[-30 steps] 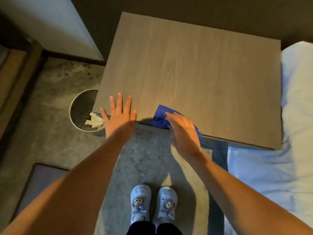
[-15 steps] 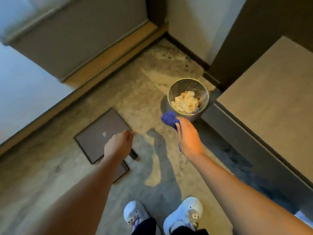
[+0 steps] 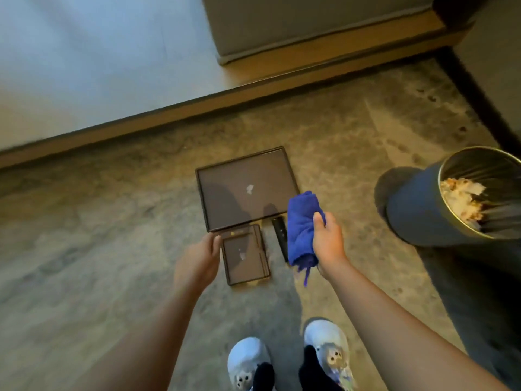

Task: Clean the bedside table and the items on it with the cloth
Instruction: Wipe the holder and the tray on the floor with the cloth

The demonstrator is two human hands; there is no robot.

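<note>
I am holding the blue cloth (image 3: 303, 230) bunched in my right hand (image 3: 328, 244), fingers wrapped round its middle and thumb pressed on top, with a loose tail hanging below my wrist. It is soft and light, so it is folding to whatever shape I squeeze it into; a fuller grip would be keeping that tail from dragging.

My left hand (image 3: 198, 262) is hanging half open with nothing in it, its fingertips just at the upper left corner of the small notebook (image 3: 245, 256) lying on the floor. I cannot tell whether they are touching it. That notebook is looking stiff, flat and light, and I am judging the long edge nearest my left hand as the place to pinch it up.

Just beyond both hands, the closed laptop (image 3: 245, 190) is lying flat; it is likely heavier, smooth and breakable, so I would be lifting it by two opposite edges. Between the notebook and the cloth, a slim black remote (image 3: 279, 235) is lying partly hidden behind the cloth. The waste bin (image 3: 423, 210) is standing well off to my right hand's side.
</note>
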